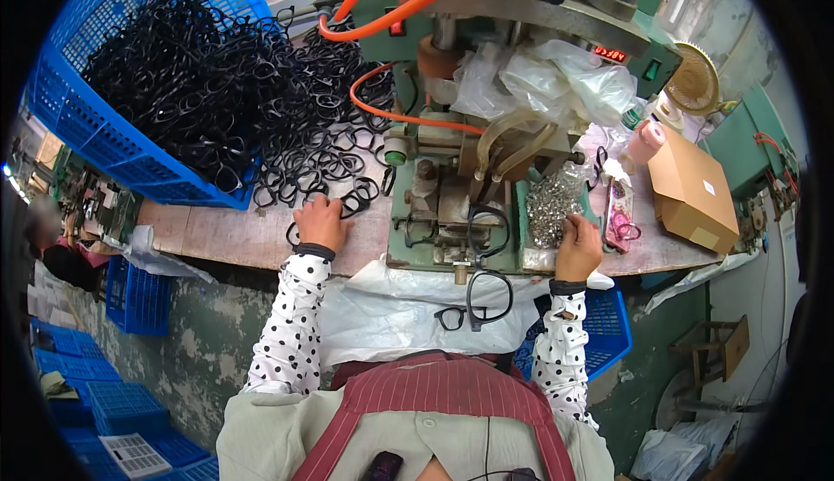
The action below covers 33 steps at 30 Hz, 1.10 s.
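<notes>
My left hand (320, 220) rests palm down on the wooden bench, its fingers on black eyeglass frames (352, 201) at the near edge of a spilled pile (334, 134). My right hand (578, 242) reaches into a heap of small silvery metal parts (550, 203) on the right side of a green bench machine (452, 194); its fingertips are hidden among them. A black eyeglass frame (488, 225) sits clamped upright on the machine's front. Two more black frames (473, 303) hang below it over a white plastic sheet.
A tilted blue crate (104, 125) full of black frames stands at the back left. Orange hoses (400, 3) loop over the machine. A cardboard box (693, 190), pink-handled scissors (621, 229), a small fan (692, 77) and crumpled plastic bags (556, 77) lie to the right. Blue crates (113, 394) are stacked on the floor.
</notes>
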Each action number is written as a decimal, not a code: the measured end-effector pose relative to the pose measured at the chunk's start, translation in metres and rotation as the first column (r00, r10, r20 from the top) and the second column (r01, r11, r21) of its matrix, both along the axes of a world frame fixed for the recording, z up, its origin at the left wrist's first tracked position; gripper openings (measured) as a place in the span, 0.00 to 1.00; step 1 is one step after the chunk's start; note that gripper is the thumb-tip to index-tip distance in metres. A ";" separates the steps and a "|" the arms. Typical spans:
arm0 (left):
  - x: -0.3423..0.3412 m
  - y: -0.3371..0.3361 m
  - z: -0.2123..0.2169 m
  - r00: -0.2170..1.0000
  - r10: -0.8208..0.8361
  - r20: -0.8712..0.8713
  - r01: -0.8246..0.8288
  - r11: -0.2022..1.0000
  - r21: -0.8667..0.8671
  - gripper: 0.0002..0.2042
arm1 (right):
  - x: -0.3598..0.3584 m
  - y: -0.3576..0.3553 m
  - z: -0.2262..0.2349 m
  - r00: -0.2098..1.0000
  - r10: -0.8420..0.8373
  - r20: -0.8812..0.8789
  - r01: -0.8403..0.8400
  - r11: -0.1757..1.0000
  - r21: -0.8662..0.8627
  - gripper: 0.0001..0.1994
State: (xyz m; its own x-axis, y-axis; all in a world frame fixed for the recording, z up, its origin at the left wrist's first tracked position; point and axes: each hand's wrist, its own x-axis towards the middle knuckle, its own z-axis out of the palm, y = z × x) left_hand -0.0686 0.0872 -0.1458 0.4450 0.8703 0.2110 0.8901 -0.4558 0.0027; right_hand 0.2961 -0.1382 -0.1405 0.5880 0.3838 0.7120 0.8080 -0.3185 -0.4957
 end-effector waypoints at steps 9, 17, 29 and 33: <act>-0.028 -0.007 0.010 0.885 0.250 0.393 -0.231 0.968 -0.096 0.13 | 0.029 0.007 -0.002 0.947 0.087 -0.310 -0.087 0.996 0.012 0.04; -0.018 -0.027 -0.030 0.944 0.088 0.318 -0.047 0.990 -0.136 0.12 | 0.022 0.016 -0.003 0.992 -0.092 -0.087 0.081 0.989 -0.122 0.06; -0.002 0.006 0.016 0.820 0.034 0.571 -0.017 0.999 -0.035 0.12 | 0.031 0.011 -0.006 0.989 -0.111 -0.102 0.093 0.982 -0.165 0.08; 0.004 -0.032 0.020 0.678 0.076 0.731 0.048 0.988 -0.147 0.11 | 0.024 0.013 0.009 0.942 -0.124 -0.312 0.084 0.987 -0.139 0.10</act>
State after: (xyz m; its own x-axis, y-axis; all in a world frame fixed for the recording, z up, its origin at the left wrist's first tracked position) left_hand -0.0650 0.0549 -0.1262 0.1885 0.9221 0.3378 0.5795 -0.3822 0.7198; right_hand 0.3197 -0.1253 -0.1316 0.8173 0.3805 0.4328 0.5737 -0.4660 -0.6736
